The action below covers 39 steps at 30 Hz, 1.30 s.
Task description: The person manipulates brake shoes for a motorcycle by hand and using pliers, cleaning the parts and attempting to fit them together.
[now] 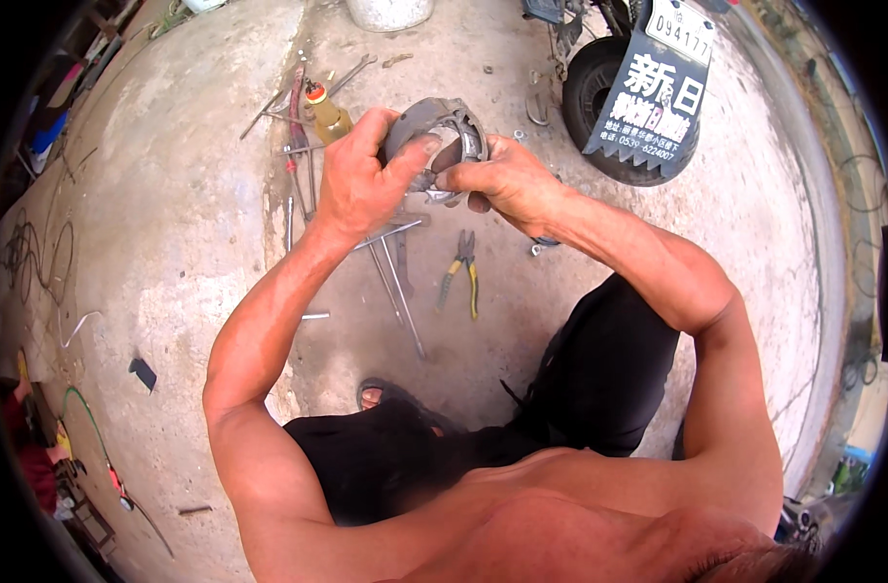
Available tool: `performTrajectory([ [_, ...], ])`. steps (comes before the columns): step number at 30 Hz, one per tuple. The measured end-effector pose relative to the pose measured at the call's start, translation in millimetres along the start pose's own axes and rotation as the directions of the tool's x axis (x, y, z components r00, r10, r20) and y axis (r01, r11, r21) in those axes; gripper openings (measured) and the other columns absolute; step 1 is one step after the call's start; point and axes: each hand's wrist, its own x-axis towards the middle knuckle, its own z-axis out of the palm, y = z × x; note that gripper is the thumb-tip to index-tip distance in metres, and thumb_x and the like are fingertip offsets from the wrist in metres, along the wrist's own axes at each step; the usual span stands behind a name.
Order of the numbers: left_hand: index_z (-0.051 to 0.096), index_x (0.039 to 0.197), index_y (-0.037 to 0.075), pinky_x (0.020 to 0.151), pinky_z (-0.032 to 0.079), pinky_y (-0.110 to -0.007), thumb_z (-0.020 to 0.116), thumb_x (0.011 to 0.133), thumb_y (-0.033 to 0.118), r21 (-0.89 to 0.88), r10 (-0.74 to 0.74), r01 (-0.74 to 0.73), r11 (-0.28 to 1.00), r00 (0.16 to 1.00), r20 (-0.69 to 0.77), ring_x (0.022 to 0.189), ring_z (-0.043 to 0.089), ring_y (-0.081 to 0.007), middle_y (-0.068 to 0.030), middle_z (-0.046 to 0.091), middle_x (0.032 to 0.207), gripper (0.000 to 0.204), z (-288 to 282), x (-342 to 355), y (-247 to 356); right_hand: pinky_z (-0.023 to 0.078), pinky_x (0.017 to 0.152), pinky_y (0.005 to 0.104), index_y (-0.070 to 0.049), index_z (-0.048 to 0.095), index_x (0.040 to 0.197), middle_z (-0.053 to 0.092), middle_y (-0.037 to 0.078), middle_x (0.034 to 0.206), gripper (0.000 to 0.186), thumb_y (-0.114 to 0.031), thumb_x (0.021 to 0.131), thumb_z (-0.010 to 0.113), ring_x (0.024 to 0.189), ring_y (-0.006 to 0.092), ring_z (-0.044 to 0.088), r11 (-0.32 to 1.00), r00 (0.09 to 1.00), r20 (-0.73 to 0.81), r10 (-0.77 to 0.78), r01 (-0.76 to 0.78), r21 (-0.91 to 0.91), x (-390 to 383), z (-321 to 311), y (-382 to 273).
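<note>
Above the concrete floor, my two hands hold up a round grey metal part (434,131) that looks like a drum brake assembly with curved shoes. My left hand (361,175) grips its left side, the thumb lying across its inner face. On the right side, my right hand (507,185) pinches the rim with thumb and fingers; some of those fingertips are hidden behind the part. A bottle of yellowish liquid with a red cap (327,115) stands just beyond my left hand. Below the part lie pliers with yellow and black handles (460,275) and a T-handle wrench (402,296).
A two-wheeler's rear wheel (599,92) with a dark mudflap (653,97) is at the far right. Several wrenches and rods (298,146) lie left of the bottle. A white bucket (390,12) stands at the far edge. Green cord (89,418) and a dark scrap (143,373) lie at left.
</note>
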Motion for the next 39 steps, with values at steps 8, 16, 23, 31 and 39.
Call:
performTrajectory([
  [8,0.061,0.097,-0.001,0.056,0.047,-0.031,0.074,0.09,0.033,0.011,0.052,-0.051,0.999,0.997,-0.065,0.061,0.057,-0.0141,-0.0094,0.063,0.07,0.037,2,0,0,0.039,0.056,0.0272,-0.007,0.067,0.094,0.062,0.0,0.082,0.018,-0.015,0.08,0.075,0.068,0.0086,0.051,0.999,1.0,0.03,-0.008,0.009,-0.037,-2,1,-1],
  [16,0.062,0.097,0.0,0.065,0.043,-0.028,0.062,0.099,0.034,-0.275,-0.093,0.116,0.954,0.991,0.095,0.072,0.05,-0.0091,-0.0022,0.06,0.076,0.034,-1,4,-28,0.043,0.065,0.0274,-0.006,0.067,0.108,0.065,0.001,0.09,0.03,-0.014,0.08,0.076,0.076,0.0106,0.055,0.997,0.996,0.054,-0.072,0.072,0.002,-9,-4,-4],
  [23,0.061,0.112,-0.002,0.074,0.046,-0.026,0.061,0.101,0.032,-0.37,-0.115,0.166,0.914,0.981,0.156,0.082,0.055,-0.0084,-0.0025,0.063,0.088,0.037,2,5,-24,0.045,0.076,0.0294,-0.003,0.064,0.116,0.068,0.003,0.097,0.039,-0.014,0.081,0.077,0.084,0.0124,0.06,0.971,0.983,0.004,-0.183,0.18,0.155,-10,-2,-2],
  [31,0.059,0.111,-0.002,0.066,0.045,-0.026,0.066,0.097,0.027,-0.328,-0.093,0.167,0.93,0.969,0.23,0.075,0.054,-0.0063,-0.0005,0.062,0.081,0.033,5,0,-19,0.049,0.076,0.0307,0.002,0.063,0.116,0.068,0.007,0.08,0.036,-0.024,0.091,0.066,0.081,0.0154,0.065,0.99,0.997,-0.02,-0.072,0.074,0.117,2,-17,-9],
  [39,0.059,0.108,-0.002,0.06,0.042,-0.026,0.066,0.095,0.024,-0.257,-0.137,0.19,0.948,0.968,0.21,0.069,0.051,-0.0059,-0.0014,0.062,0.077,0.03,4,0,-28,0.056,0.084,0.035,0.004,0.053,0.13,0.068,0.012,0.107,0.038,-0.003,0.092,0.056,0.087,0.0188,0.068,0.962,0.996,0.07,-0.062,0.041,0.27,-3,-15,-13],
])
